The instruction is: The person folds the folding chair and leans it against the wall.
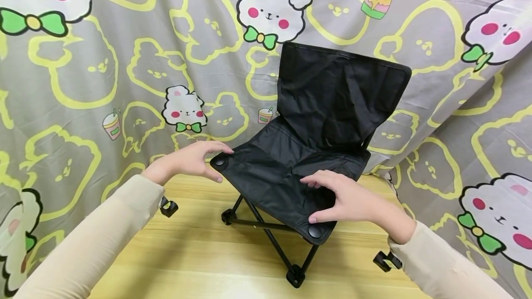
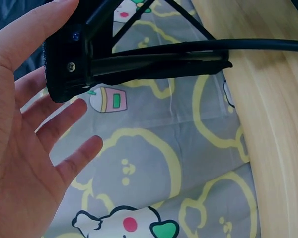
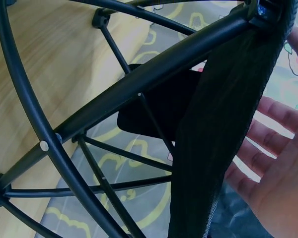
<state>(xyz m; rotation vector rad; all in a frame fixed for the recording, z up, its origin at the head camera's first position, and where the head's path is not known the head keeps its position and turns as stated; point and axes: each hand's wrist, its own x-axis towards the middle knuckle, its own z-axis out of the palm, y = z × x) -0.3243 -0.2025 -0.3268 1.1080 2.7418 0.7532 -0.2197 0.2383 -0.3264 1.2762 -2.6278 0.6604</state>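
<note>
A black folding camp chair [image 1: 274, 165] stands unfolded on its crossed tube legs, backrest upright and seat cloth stretched. My left hand [image 1: 193, 159] is at the seat's front left corner, thumb and fingers spread on either side of it. The left wrist view shows that hand [image 2: 25, 144] with loosely bent fingers around the screwed corner bracket [image 2: 64, 69]. Over the front right corner hovers my right hand [image 1: 353, 197], its fingers apart and curved. From below, the right wrist view shows the right hand [image 3: 283, 168] beyond the seat edge and the black tubes [image 3: 159, 77].
The chair stands on a light wood-grain surface [image 1: 187, 253]. Grey curtain cloth [image 1: 224, 77] with cartoon animals hangs close behind and on both sides. Black clip mounts, one on the left wrist [image 1: 168, 207] and one on the right [image 1: 387, 261], stick out below the sleeves.
</note>
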